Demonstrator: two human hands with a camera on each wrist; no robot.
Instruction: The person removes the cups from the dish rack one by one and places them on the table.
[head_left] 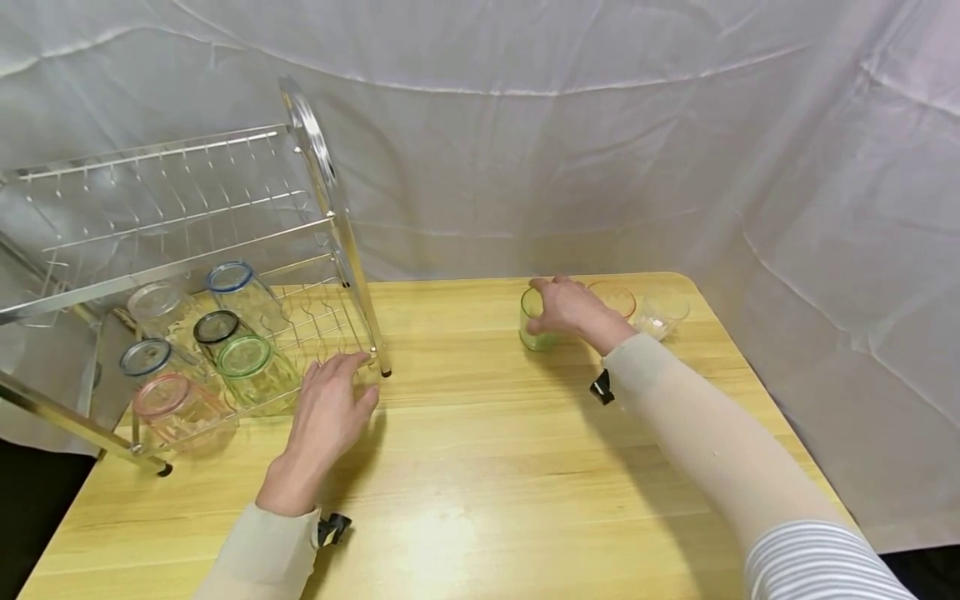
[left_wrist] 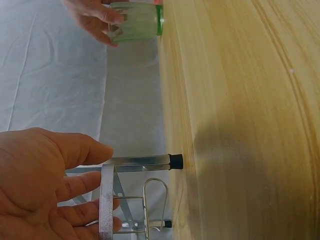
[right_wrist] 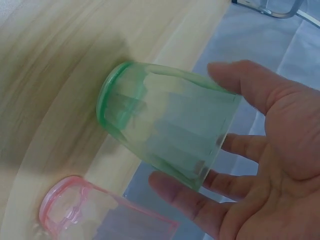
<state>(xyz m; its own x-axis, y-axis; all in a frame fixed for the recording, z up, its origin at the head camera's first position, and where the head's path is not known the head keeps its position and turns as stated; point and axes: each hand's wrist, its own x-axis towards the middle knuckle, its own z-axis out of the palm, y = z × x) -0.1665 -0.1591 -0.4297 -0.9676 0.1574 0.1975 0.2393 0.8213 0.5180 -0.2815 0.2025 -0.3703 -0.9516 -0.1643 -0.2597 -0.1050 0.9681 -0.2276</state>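
My right hand (head_left: 573, 308) reaches over a green glass (right_wrist: 170, 115) that stands upright on the table. Its thumb and fingers grip the glass around the upper rim from opposite sides. A pink glass (right_wrist: 75, 210) stands beside it, with a clear glass (head_left: 663, 312) further right. At the left, my left hand (head_left: 330, 408) is by the front right corner of a metal dish rack (head_left: 358, 292), fingers loosely bent behind its lower rail, thumb apart from them. Whether it touches the rail I cannot tell.
On the rack's lower tier, several glasses stand upside down, among them a yellow-green one (head_left: 258, 375), a pink one (head_left: 168, 400) and a blue-rimmed one (head_left: 240, 287). A wire upper tier (head_left: 172, 196) overhangs them. Grey cloth (head_left: 487, 167) hangs behind the wooden table (head_left: 465, 467).
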